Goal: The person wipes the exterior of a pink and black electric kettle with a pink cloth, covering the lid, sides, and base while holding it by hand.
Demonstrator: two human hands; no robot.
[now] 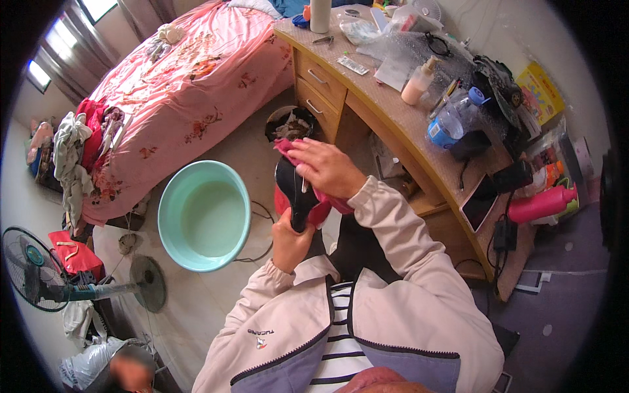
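Observation:
My left hand (pixel 292 241) grips the narrow lower end of a black shoe (pixel 289 182), which is held tilted in front of my body. A crumpled dark pink cloth (pixel 286 146) lies under the fingers of my right hand (pixel 330 167), pressed against the shoe's upper end and side. Something red (pixel 320 214) shows behind the shoe; what it is stays partly hidden. To the left, a turquoise plastic basin (pixel 204 216) on the floor holds cloudy water.
A curved wooden desk (pixel 393 118) on the right carries a pump bottle (pixel 418 82), a plastic water bottle (pixel 449 120) and a tablet (pixel 479 203). Beyond the basin stands a bed (pixel 206 93). A waste bin (pixel 291 124) sits by the drawers, a fan (pixel 37 267) at far left.

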